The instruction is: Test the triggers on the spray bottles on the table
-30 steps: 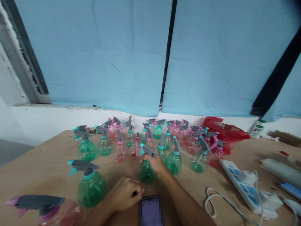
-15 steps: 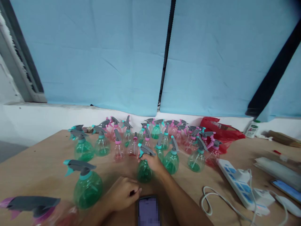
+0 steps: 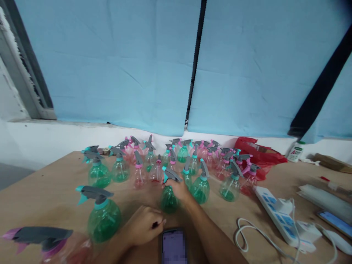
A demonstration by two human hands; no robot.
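Note:
My right hand [image 3: 178, 187] is wrapped around the neck of a green spray bottle [image 3: 169, 203], just under its grey and turquoise spray head. The bottle stands upright on the table with green liquid inside. Curled into a loose fist, my left hand [image 3: 145, 224] rests on the table to the left, beside a phone [image 3: 173, 247]; I see nothing in it, though the inside of the palm is hidden. Another green spray bottle [image 3: 104, 222] stands to the left of this fist. Closer, at the lower left, is a pink spray bottle [image 3: 68, 253], cut off by the frame.
Several pink and green spray bottles [image 3: 120, 170] crowd the back of the wooden table [image 3: 49, 198]. On the right lie a power strip [image 3: 283, 216] with chargers, a white cable [image 3: 255, 229], a second phone [image 3: 337, 222] and a red plastic bag [image 3: 261, 157]. A white bottle [image 3: 295, 152] stands behind.
Both hands and the bottles hold their places. Only the camera view has shifted slightly.

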